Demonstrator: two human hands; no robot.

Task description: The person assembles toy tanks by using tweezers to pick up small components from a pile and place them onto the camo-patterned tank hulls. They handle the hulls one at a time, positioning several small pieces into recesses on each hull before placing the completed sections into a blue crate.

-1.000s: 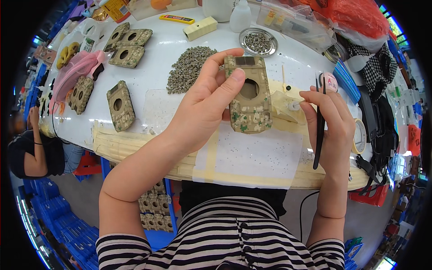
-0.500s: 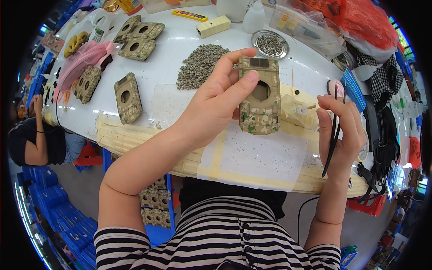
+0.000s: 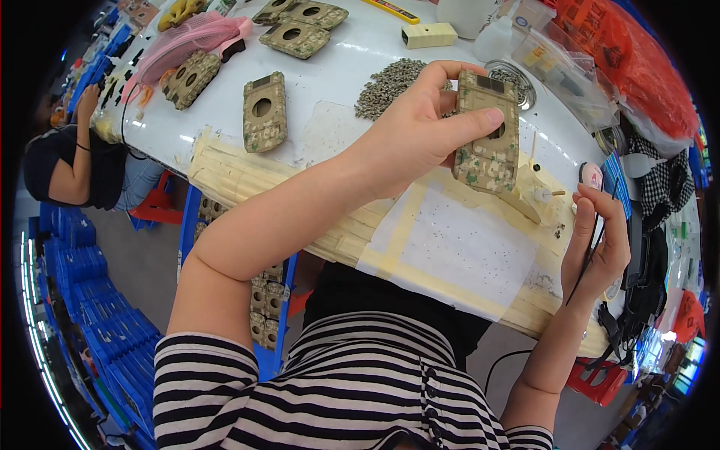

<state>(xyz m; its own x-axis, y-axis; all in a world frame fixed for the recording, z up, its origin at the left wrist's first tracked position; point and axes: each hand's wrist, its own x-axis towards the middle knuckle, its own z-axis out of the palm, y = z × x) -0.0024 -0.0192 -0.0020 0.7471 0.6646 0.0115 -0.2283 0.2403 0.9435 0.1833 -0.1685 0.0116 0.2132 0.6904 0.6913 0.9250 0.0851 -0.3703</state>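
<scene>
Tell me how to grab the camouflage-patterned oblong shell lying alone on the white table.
Probably best pinched across the long sides of the camouflage-patterned oblong shell, mid-length, coming from above and the near side: it lies flat, round hole up, its length running roughly near to far, with both long edges free.

The held shell [image 3: 487,161] has a matt, plastic-looking finish, while the table [image 3: 326,75] is smooth and glossy. The paper [image 3: 457,244] looks matt, the dish [image 3: 531,90] shiny metal, the red bag [image 3: 626,71] crinkled, glossy plastic.
</scene>
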